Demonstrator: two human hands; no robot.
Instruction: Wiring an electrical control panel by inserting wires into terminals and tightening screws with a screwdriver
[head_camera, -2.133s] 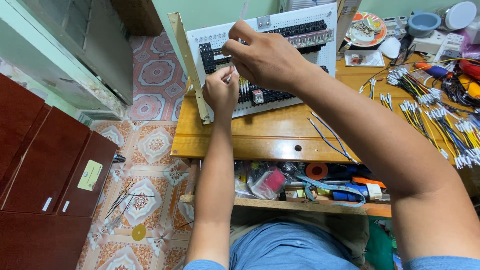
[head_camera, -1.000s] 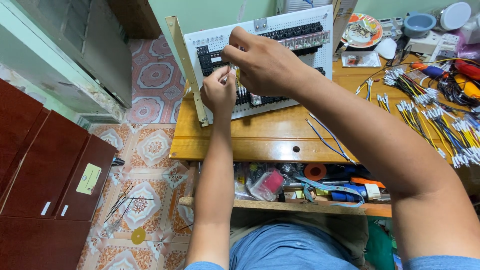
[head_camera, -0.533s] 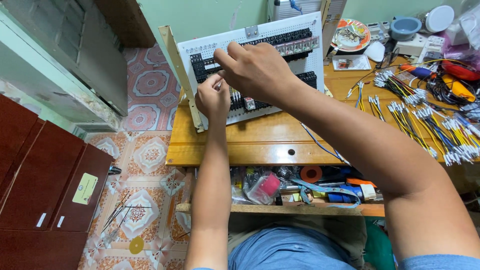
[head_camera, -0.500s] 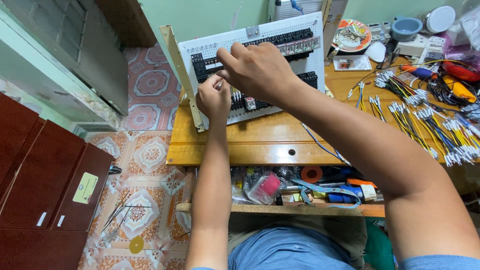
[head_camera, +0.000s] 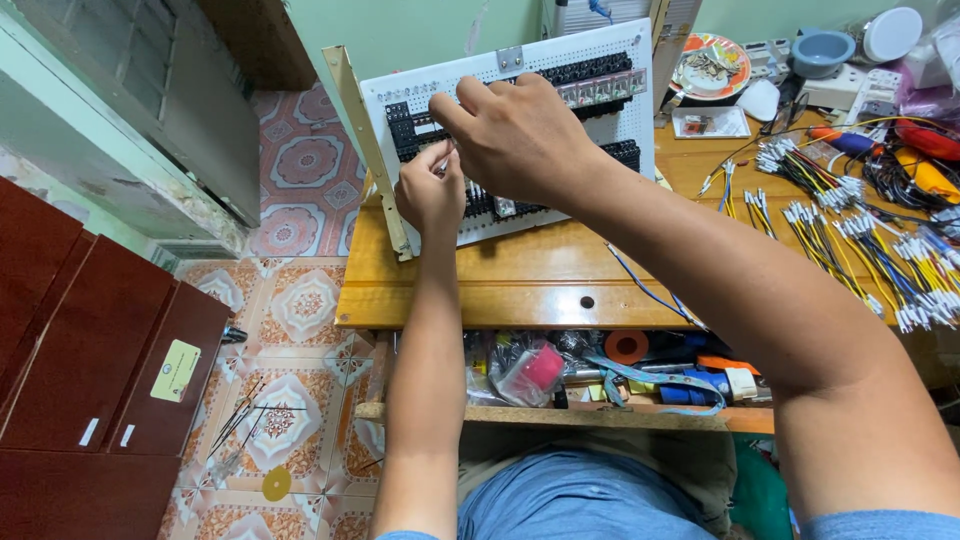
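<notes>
Wooden bench, panel unmoved, hands lower

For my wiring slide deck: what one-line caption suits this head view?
Both hands, left hand and right hand, work at black terminal blocks on a white perforated panel propped on a wooden bench.

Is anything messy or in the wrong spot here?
Yes. Thin wire scraps and a yellow disc lie loose on the tiled floor, off the wooden table. Both hands, left and right, work at the white panel, which leans upright.
</notes>
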